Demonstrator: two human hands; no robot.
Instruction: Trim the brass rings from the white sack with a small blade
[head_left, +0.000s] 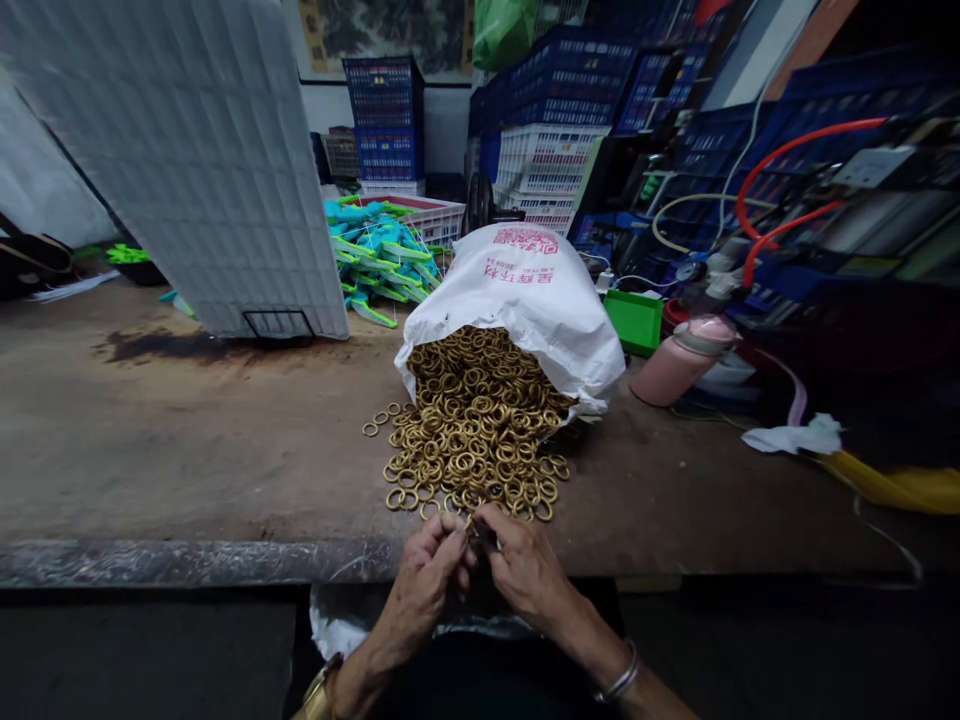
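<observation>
A: Hands first?
B: Left hand (429, 572) and right hand (523, 568), fingertips nearly meeting over the bench (262, 450) near its front edge. Fingers of both curled in toward the thumbs. Small brass-coloured piece (470, 521) at the tips; cannot tell which hand has hold of it, nor how tightly either is closed.
A: Wrists?
B: Gold-coloured watch (321, 692) on the left, silver-coloured bangle (621, 678) on the right.
A: Outward, hands as clock centre.
B: Twelve o'clock, just beyond the fingertips: brass-coloured rings (480, 450), heaped, running back into a white sack (517, 285). Sack on its side, mouth toward the hands, red print on top. A few rings at the heap's left edge.
A: Left side?
B: Eleven: turquoise-and-green plastic pieces (382, 255), piled. Ten to eleven: pale ribbed panel (172, 150), tall, tilted left.
A: Right?
B: One o'clock: green tray (634, 322). Two: pink bottle (675, 365), orange-red hose (787, 140) higher up. Toward three: yellow cloth or bag (892, 482), cannot tell which.
A: Back?
B: Blue crates (386, 115), stacked, past the plastic pieces.
</observation>
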